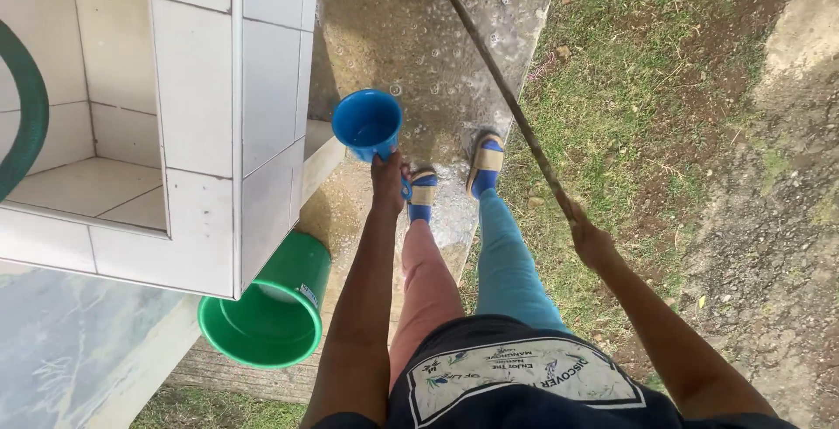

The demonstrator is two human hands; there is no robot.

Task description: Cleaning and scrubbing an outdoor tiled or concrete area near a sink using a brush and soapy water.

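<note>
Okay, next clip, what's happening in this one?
A person stands on a wet concrete slab beside a white tiled basin, looking down at their own sandalled feet. The left hand holds a blue cup by its handle, mouth tilted toward the camera. The right hand has a grip on a long thin stick that slants up across the slab. A green bucket lies tipped on its side below the basin.
</note>
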